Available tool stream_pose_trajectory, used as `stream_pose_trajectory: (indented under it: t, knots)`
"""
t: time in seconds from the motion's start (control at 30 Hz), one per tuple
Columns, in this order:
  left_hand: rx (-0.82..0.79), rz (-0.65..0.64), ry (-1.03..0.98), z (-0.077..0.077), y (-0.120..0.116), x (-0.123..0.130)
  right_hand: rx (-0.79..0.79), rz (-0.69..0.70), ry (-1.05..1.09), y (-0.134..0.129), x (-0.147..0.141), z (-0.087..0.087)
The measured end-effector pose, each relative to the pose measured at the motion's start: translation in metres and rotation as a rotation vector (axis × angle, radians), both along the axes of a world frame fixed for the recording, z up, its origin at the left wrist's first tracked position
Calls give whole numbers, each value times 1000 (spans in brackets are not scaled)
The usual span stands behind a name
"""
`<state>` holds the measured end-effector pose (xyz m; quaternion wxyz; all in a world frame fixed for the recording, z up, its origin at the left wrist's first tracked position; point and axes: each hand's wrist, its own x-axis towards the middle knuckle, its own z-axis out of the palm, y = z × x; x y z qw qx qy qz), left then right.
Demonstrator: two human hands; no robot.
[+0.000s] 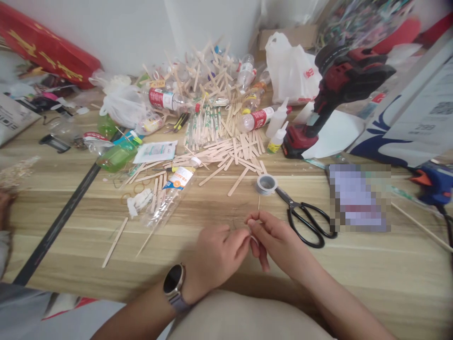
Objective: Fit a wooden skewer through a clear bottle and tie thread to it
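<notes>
Near the table's front edge my two hands meet, fingertips together. My left hand (221, 252), below a wristwatch (174, 279), is closed in a pinch. My right hand (274, 238) pinches too, and a thin stick (259, 204) rises from its fingertips. Something thin, like thread or wire, shows at the left fingertips, too fine to make out. Black-handled scissors (304, 215) lie just right of my right hand. A grey roll of tape (266, 184) sits beyond the hands, beside the scissors' tip.
Behind lie a pile of wooden sticks (233, 153), plastic bottles (173, 186), glue bottles (277, 138), and a white bag (292, 68). A red and black power tool (329, 101) stands at the right, past a blurred-out item (361, 198). A black strip (63, 217) crosses the table's left.
</notes>
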<state>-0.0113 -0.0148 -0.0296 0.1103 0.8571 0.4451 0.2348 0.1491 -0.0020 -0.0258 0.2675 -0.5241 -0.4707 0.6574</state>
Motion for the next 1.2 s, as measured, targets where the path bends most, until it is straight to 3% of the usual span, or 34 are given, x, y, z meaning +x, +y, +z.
stream_pose_trajectory:
  t: [0.1, 0.2, 0.27, 0.37, 0.5, 0.63, 0.93, 1.2]
  knots:
    - [-313, 117, -157, 0, 4, -1, 93, -21, 47, -1, 2, 0]
    - [-727, 271, -374, 3, 10, -4, 183, -5, 51, -2, 6, 2]
    - [-967, 307, -539, 6, 13, -6, 233, 9, 31, -2, 9, 2]
    - [-1178, 314, -745, 10, 17, -6, 337, 27, -52, -3, 12, -3]
    - [-1345, 330, -916, 9, 18, -5, 648, 29, -232, -7, 13, -7]
    - [-1445, 290, -1027, 4, 19, -5, 881, -8, -322, -11, 9, -10]
    - [-1397, 377, -1131, 5, 17, 0, 678, -123, -315, -15, -5, -16]
    - [-1183, 419, -922, 0, 14, -1, 770, -137, -360, -14, -3, -13]
